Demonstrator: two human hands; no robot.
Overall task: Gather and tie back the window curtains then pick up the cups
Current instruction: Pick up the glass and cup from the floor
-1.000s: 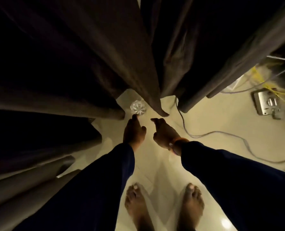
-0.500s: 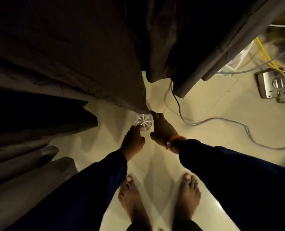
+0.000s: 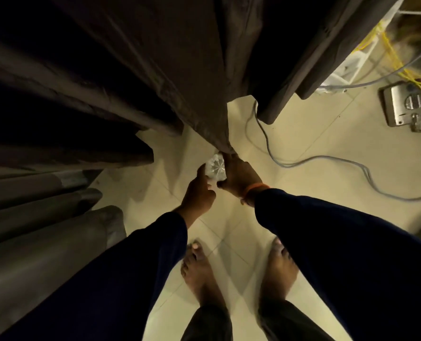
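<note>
A clear cut-glass cup (image 3: 215, 168) sits low over the pale tiled floor, right under the hem of a dark grey curtain (image 3: 179, 77). My right hand (image 3: 241, 177) curls round the cup's right side, thumb under it. My left hand (image 3: 199, 193) touches the cup's left side with its fingertips. Both arms wear dark blue sleeves, and an orange band circles my right wrist. The curtain's lower corner hides the cup's far edge.
More curtain folds (image 3: 56, 193) hang at the left. A grey cable (image 3: 327, 163) snakes across the floor at the right. A metal lock plate (image 3: 403, 107) and yellow wires (image 3: 401, 67) lie at the far right. My bare feet (image 3: 239, 271) stand below.
Both hands have closed in on the glass cup; my right hand has wrapped round it. The view has shifted, so the curtain hem now hangs over the cup.
</note>
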